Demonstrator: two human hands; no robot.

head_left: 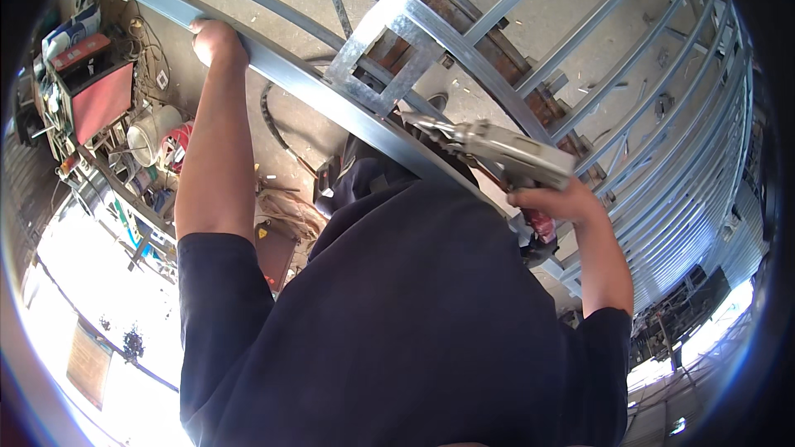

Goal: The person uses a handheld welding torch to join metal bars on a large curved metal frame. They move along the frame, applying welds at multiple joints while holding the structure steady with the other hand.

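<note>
Left hand (pixel 220 43) grips long steel beam (pixel 325 103), fingers curled over edge; right hand (pixel 565 202) wraps fingers around blurred metal tool (pixel 515 153).

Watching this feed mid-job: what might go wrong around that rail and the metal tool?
The metal tool might slip or knock the long metal rail, as its far end is close to it in this view.
The bare left grip is on the rail, so a sharp edge could cut it.
The dark cable curves toward the person's legs and might snag a foot.
</note>
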